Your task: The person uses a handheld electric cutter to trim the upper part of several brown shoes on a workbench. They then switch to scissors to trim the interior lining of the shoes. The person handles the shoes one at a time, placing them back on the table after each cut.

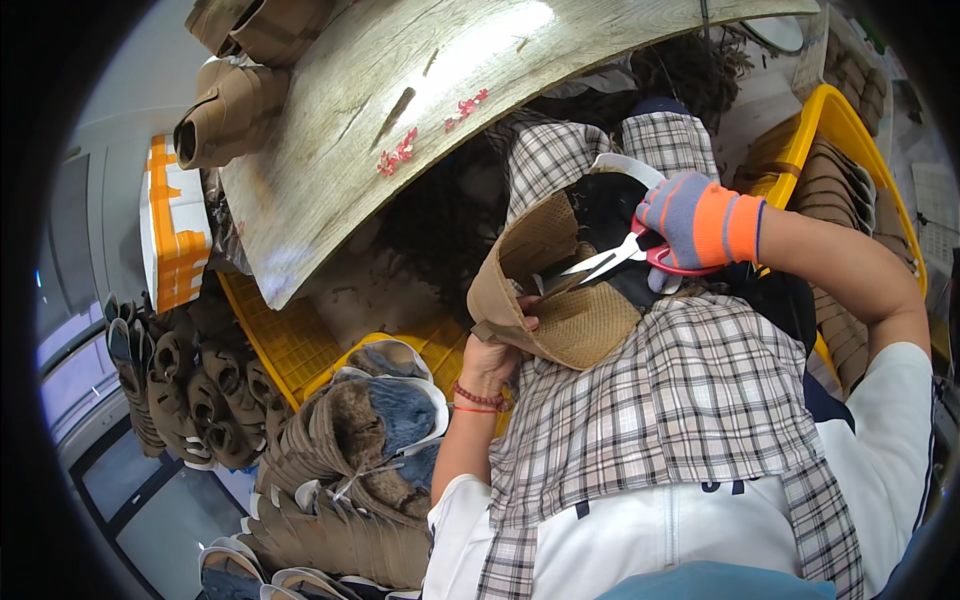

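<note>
My bare left hand (492, 362) grips a brown shoe upper (592, 328) over my lap, its fingertips showing inside the opening. The upper has a textured inner side and is held with that opening toward me. In my right hand (690, 225), which wears a grey and orange glove, is a pair of scissors (612, 258) with red handles. The blades are slightly apart and point left into the upper; their tips are partly lost against dark material there. Beneath both hands lies a checked apron (640, 390).
A worn wooden tabletop (350, 150) spans the far side, with brown shoes (235, 110) on its left end. Stacked uppers (340, 500) rise at my left by a yellow crate (285, 335). Another yellow crate (835, 110) at right holds more uppers. Dark scraps (440, 220) lie under the table.
</note>
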The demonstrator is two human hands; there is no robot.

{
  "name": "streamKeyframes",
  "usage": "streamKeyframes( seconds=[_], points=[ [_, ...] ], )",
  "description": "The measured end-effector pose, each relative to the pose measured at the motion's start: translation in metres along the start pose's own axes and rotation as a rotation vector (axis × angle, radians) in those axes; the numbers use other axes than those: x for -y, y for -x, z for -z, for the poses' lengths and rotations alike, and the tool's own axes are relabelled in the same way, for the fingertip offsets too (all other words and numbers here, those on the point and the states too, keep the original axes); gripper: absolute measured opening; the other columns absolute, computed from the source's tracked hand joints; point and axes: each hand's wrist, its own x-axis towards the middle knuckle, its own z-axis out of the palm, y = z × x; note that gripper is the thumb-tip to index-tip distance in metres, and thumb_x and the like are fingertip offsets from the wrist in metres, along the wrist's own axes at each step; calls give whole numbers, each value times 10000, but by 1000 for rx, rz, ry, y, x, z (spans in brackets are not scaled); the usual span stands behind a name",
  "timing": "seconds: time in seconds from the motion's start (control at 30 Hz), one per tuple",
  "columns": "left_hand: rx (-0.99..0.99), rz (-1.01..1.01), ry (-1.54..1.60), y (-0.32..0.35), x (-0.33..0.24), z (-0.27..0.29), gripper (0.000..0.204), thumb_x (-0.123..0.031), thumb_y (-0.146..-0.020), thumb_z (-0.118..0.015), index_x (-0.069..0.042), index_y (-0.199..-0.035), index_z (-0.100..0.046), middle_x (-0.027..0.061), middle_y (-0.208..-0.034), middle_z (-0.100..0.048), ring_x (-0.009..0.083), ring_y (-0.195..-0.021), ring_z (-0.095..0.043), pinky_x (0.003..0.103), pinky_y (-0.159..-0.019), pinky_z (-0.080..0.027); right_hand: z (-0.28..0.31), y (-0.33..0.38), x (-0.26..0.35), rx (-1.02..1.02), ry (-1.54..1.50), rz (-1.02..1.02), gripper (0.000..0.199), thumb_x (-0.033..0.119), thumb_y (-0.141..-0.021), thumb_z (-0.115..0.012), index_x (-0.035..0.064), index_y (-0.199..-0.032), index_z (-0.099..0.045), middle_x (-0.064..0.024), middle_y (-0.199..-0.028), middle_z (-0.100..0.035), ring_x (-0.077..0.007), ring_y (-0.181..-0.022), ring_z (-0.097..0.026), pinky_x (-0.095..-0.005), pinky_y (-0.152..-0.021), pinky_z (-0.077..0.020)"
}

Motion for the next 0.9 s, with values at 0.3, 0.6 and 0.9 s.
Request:
streamKeyframes(
  seconds=[0.3,0.6,0.9],
  points=[
    [33,36,-43,-2,1,6,433,97,-698,-724,64,-1121,-634,142,-1111,-655,245,-1021,-617,368,-949,-496,18,-4,23,367,7,-248,450,472,-764,-689,71,-968,-669,-128,-864,-661,-311,-829,-648,-383,-723,-518],
    [65,87,24,-7,-2,6,406,106,-680,-759,6,-1062,-667,119,-1113,-654,227,-1025,-606,390,-926,-514,6,-4,28,89,21,-74,699,668,-634,-710,36,-926,-655,-132,-825,-655,-303,-784,-640,-374,-682,-518],
    [59,90,60,-7,1,11,427,108,-677,-759,10,-1079,-653,120,-1105,-651,233,-1023,-604,400,-925,-515,19,-24,46,426,1,-199,822,780,-624,-639,21,-940,-669,-151,-806,-681,-323,-770,-671,-387,-664,-533]
  ],
)
